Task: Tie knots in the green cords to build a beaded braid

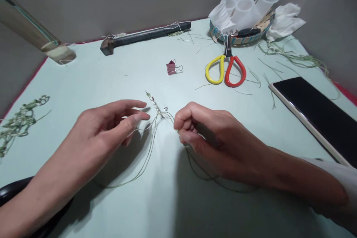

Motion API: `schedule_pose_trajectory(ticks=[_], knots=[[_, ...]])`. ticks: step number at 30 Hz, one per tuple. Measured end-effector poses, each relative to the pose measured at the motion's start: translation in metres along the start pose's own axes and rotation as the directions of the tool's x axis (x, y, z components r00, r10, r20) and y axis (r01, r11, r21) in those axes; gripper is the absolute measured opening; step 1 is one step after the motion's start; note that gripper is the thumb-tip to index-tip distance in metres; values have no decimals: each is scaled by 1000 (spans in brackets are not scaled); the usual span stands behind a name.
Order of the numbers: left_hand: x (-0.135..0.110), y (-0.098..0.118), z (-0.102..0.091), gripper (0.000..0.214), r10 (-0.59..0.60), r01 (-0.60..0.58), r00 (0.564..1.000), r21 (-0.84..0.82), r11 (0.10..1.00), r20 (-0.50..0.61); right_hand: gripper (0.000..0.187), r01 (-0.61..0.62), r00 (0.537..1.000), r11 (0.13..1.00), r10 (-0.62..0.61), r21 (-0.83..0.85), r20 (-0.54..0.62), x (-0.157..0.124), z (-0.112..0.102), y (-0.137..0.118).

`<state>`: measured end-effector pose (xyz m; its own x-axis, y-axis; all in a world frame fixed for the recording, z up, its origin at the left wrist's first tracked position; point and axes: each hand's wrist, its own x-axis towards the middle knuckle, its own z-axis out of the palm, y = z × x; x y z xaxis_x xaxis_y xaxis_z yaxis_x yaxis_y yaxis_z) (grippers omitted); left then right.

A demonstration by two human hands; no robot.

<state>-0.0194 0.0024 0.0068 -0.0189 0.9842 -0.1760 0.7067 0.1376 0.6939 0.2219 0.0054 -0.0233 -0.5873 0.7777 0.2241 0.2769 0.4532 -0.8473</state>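
Observation:
A short knotted cord (154,105), white and green with a small red spot, lies on the table between my hands. Loose green cords (150,152) and thin white threads trail from its near end. My left hand (111,124) is just left of it, index and middle fingers stretched out. A white thread runs under the left thumb; whether it is gripped there is unclear. My right hand (206,134) is closed in a pinch on a white thread (169,119) from the knotted end. Beside the knots lies a small shiny silver piece (165,108).
Beyond my hands are a pink binder clip (171,68), scissors (235,71) with yellow and red handles, and a hammer-like dark bar (147,36). A basket (237,40) with white cups stands back right. A phone (315,111) lies right, knotted green cords (21,124) left.

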Motion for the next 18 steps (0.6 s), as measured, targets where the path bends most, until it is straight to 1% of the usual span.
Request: schedule_pose_trajectory(ticks=[1,2,3,5,7,10,15,18], knots=[[0,4,3,36,-87,92,995,-127,988,47,12,4,1000,1000,-4,19,5,1,0,0],[1,9,6,36,-155,176,983,-241,955,103,13,4,1000,999,-4,39,9,1,0,-1],[1,13,10,31,-190,234,969,-331,914,160,14,-5,1000,998,4,57,13,1,0,-1],[2,19,17,20,-175,273,952,-438,857,250,15,-36,999,996,35,87,16,2,-1,-2],[3,21,23,20,-160,294,941,-485,824,299,12,-69,997,991,66,116,25,1,-1,-1],[3,17,26,20,-187,327,935,-531,782,301,9,-111,994,988,108,107,31,1,-2,0],[2,9,26,21,-202,327,939,-539,777,279,14,-177,984,982,176,-73,-10,2,-2,2],[2,8,28,26,-212,333,938,-543,771,274,10,-199,980,971,199,-132,-11,4,-2,2]])
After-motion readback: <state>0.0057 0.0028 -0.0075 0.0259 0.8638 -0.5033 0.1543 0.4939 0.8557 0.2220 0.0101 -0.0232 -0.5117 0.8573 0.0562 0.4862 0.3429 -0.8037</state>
